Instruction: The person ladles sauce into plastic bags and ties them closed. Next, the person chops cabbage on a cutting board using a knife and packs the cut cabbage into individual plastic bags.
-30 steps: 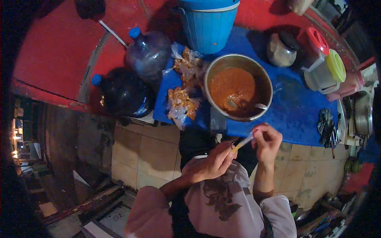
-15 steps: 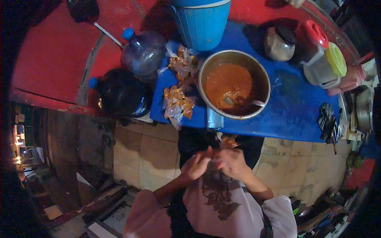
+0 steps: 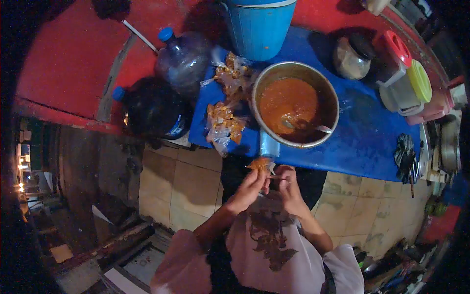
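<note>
My left hand is closed on the neck of a small clear bag with orange-brown sauce in it, just off the blue table's front edge. My right hand is pinched beside it, at the bag's twisted end. Beyond them stands a metal pot of orange-red sauce, with a spoon in it. A stack of clear plastic bags lies at the edge by the pot. More filled bags are piled left of the pot.
A blue bucket stands behind the pot. Two large bottles are at the left. A dark-lidded jar, a red-lidded jug, a yellow-lidded jug and a crumpled black bag are on the right.
My hands came together and drew toward my body, then moved up to the table edge. The filled bag now shows above my left hand, and the plastic stack is more visible.
</note>
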Motion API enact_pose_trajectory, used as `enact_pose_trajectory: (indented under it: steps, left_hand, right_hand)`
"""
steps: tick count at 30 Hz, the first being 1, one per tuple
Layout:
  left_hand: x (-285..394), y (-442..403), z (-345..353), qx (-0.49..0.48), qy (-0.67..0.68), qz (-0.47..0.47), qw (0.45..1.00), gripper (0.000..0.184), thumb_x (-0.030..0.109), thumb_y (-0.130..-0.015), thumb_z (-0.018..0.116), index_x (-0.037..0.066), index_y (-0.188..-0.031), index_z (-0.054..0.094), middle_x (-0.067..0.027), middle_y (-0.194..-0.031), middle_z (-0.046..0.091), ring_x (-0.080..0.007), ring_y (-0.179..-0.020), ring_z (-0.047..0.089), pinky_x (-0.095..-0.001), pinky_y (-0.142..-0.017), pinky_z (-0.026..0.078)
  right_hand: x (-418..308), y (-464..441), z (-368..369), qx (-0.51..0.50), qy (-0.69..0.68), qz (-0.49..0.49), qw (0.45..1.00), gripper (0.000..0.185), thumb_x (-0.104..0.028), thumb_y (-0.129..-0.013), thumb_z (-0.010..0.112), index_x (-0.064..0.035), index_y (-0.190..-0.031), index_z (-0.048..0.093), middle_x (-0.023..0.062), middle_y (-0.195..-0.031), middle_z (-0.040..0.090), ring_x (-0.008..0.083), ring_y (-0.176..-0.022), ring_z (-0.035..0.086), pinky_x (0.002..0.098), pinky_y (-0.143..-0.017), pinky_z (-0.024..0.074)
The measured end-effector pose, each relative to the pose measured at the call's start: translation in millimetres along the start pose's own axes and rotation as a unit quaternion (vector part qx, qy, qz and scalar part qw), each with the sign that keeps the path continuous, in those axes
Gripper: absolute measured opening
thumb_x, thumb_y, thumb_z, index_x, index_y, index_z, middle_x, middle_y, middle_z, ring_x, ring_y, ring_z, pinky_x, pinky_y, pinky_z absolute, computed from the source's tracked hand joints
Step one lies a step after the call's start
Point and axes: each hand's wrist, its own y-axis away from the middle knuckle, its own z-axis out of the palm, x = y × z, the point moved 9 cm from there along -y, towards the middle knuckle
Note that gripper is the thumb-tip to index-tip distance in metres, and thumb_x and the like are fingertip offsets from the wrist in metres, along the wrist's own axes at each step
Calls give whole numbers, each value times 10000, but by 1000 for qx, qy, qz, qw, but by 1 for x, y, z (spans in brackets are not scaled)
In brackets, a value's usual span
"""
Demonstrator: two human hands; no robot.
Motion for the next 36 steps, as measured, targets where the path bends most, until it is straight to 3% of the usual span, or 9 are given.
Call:
enact_pose_trajectory:
  steps: [1, 2, 3, 7, 9, 14, 16, 25, 36]
  left_hand:
    - [1, 1, -3, 12, -58, -9, 998, 352, 145, -891, 555, 51, -1221, 476, -93, -1010, 608, -242, -977, 591, -421, -761, 483]
    - [17, 5, 6, 7, -431, 62, 900, 397, 124, -855, 567, 29, -1227, 465, -145, -1005, 608, -285, -953, 602, -437, -754, 486]
    - [25, 9, 22, 2, -736, 127, 665, 444, 103, -818, 580, 8, -1233, 455, -197, -1001, 607, -327, -929, 613, -453, -748, 490]
    - [38, 14, 43, -69, -783, 33, 617, 261, 84, -777, 583, 36, -1033, 608, -211, -925, 634, -387, -864, 620, -478, -735, 492]
    - [49, 15, 47, -5, -743, 114, 660, 221, 76, -764, 612, 48, -982, 626, -184, -900, 644, -367, -838, 626, -455, -722, 501]
    - [65, 28, 34, 90, -578, 326, 743, 228, 38, -714, 699, 58, -932, 635, -104, -861, 660, -278, -777, 640, -362, -702, 524]
    - [76, 43, 53, 17, -568, 473, 674, 212, 2, -689, 722, 57, -881, 650, -67, -840, 657, -230, -773, 642, -317, -716, 529]
    - [100, 43, 33, 98, -565, 383, 724, 181, 36, -710, 751, 37, -888, 716, -109, -845, 695, -210, -729, 680, -300, -656, 548]
    - [87, 29, 26, 115, -472, 343, 804, 185, -48, -730, 699, 2, -908, 701, -122, -849, 694, -177, -747, 672, -272, -672, 524]
  right_hand:
    - [-19, -1, 7, 6, 356, -141, 924, 348, -141, -779, 677, -38, -1035, 466, 159, -1013, 516, 306, -951, 526, 368, -785, 466]
    - [-16, 1, 8, 2, 408, -164, 898, 342, -32, -689, 683, -21, -993, 527, 190, -1093, 525, 353, -1115, 472, 425, -840, 463]
    - [-8, 2, 5, 4, 409, -163, 898, 342, -32, -689, 683, -21, -993, 527, 190, -1093, 525, 353, -1115, 472, 425, -840, 463]
    - [-8, 12, 37, -139, 375, -254, 881, 186, -2, -782, 598, -18, -968, 602, 158, -1175, 553, 340, -1073, 542, 378, -873, 464]
    - [24, 6, 7, -10, 172, -56, 984, 83, -25, -837, 605, -18, -905, 652, 117, -962, 646, 257, -888, 626, 330, -812, 487]
    - [57, -3, -8, 180, -202, 193, 943, 46, -32, -818, 691, -2, -827, 657, 20, -773, 645, 80, -692, 574, 235, -656, 473]
    - [55, -7, -8, 153, -168, 184, 956, 60, -49, -817, 699, -5, -841, 664, 21, -775, 652, 79, -690, 576, 233, -649, 470]
    - [-22, -20, 14, 40, 231, -59, 970, 166, -124, -729, 764, -31, -852, 701, 104, -841, 647, 220, -764, 615, 314, -706, 481]
    - [-1, -21, -3, 87, 75, -67, 991, 71, -95, -768, 715, -38, -805, 695, 122, -1121, 521, 215, -989, 515, 318, -876, 398]
